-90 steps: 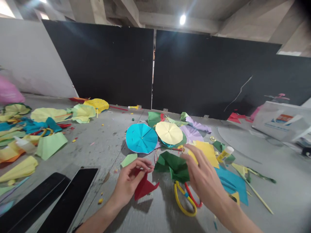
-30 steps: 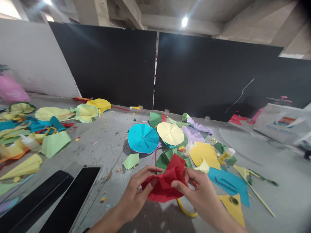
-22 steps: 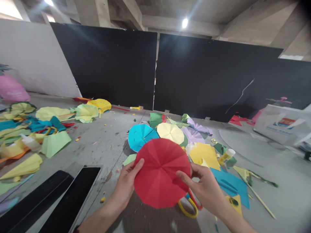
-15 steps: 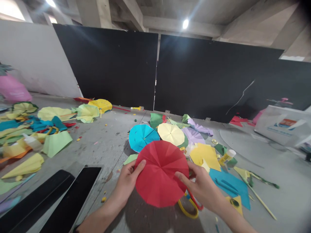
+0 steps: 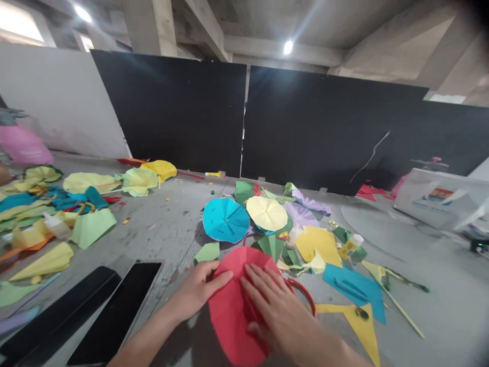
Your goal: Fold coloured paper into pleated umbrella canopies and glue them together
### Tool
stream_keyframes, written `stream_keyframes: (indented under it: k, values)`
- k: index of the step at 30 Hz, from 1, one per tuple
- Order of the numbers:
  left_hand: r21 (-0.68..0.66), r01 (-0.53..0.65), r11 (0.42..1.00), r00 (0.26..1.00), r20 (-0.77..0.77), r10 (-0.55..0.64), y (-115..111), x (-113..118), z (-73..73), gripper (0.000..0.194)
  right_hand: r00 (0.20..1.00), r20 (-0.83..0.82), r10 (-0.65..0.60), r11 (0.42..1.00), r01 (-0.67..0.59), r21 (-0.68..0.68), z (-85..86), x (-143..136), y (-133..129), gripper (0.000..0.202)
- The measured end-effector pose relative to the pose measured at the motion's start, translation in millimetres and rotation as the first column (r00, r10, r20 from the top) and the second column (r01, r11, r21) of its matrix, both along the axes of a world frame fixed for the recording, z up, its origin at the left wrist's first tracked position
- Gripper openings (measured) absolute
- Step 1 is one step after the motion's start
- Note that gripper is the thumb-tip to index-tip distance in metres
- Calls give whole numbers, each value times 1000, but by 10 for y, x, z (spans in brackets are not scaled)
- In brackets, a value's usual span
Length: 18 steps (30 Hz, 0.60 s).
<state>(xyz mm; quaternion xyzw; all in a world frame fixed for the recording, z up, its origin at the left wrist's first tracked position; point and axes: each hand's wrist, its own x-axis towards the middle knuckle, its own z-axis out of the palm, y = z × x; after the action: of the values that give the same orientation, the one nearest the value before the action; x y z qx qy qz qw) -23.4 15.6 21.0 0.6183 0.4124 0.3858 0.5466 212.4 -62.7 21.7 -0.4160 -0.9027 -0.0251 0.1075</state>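
**Red paper circle [image 5: 229, 318] at the table's [image 5: 133, 232] near side**

The left hand [image 5: 198, 289] pinches its left edge between thumb and fingers. The right hand [image 5: 280, 306] lies across it, fingers outstretched. Beyond are a blue circle [image 5: 217, 224] and a cream circle [image 5: 267, 209].

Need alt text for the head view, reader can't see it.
The left hand pinches the edge of a creased red paper disc while the right hand lies across it, fingers extended. Beyond, on a gray surface, lie a blue disc, a pale yellow disc and paper scraps.
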Motion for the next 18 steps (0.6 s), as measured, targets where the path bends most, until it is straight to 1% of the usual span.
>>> stream_keyframes:
  k: [2, 3, 4, 5, 6, 7, 8, 9, 10, 11, 12, 13, 14, 15, 16, 18]
  values:
    - [60, -22, 998, 997, -68, 26, -91, -137, -61, 25, 997, 13, 76, 992, -74, -102, -178, -73, -64, 82]
    - [109, -43, 993, 993, -109, 55, -153, -196, -117, 29, 992, 23, 123, 984, -119, -131, -286, -104, -84, 84]
    - [274, -67, 959, 967, -221, 131, -226, -241, -185, 34, 985, 35, 169, 977, -163, -140, -395, -132, -100, 82]
    - [432, -33, 901, 928, -321, 188, -311, -272, -261, 39, 983, 39, 177, 978, -172, -117, -492, -158, -113, 76]
    - [521, 79, 850, 890, -421, 176, -407, -288, -337, 46, 984, 40, 172, 982, -168, -85, -562, -181, -129, 72]
    - [533, 140, 835, 885, -446, 136, -509, -291, -409, 49, 986, 29, 164, 985, -162, -59, -594, -200, -148, 69]
    - [534, 192, 823, 883, -460, 92, -614, -287, -470, 49, 987, 11, 162, 985, -162, -55, -578, -216, -171, 73]
    - [531, 241, 813, 877, -478, 52, -713, -280, -518, 52, 984, -9, 178, 981, -178, -70, -514, -227, -195, 79]
    - [520, 282, 806, 861, -508, 26, -799, -276, -554, 59, 983, -33, 181, 978, -183, -97, -405, -232, -215, 83]
    - [500, 332, 800, 829, -559, 6, -865, -277, -579, 66, 985, -46, 168, 976, -173, -136, -262, -232, -223, 81]
    - [476, 375, 796, 791, -611, -8, -908, -285, -596, 72, 988, -58, 141, 975, -149, -166, -102, -224, -212, 72]
    - [448, 416, 791, 750, -661, -20, -926, -300, -610, 76, 992, -68, 108, 980, -117, -160, 61, -208, -176, 56]
    - [416, 458, 786, 708, -706, -38, -920, -320, -621, 77, 995, -64, 72, 986, -81, -147, 210, -184, -108, 41]
    - [385, 490, 782, 670, -741, -55, -896, -340, -632, 77, 997, -60, 56, 989, -63, -131, 334, -153, -8, 33]
    - [351, 519, 779, 633, -770, -75, -860, -359, -645, 77, 998, -56, 19, 994, -25, -109, 426, -114, 123, 32]
    - [295, 554, 778, 573, -813, -100, -778, -383, -685, 73, 999, -25, -33, 997, 31, -66, 515, -26, 448, 40]
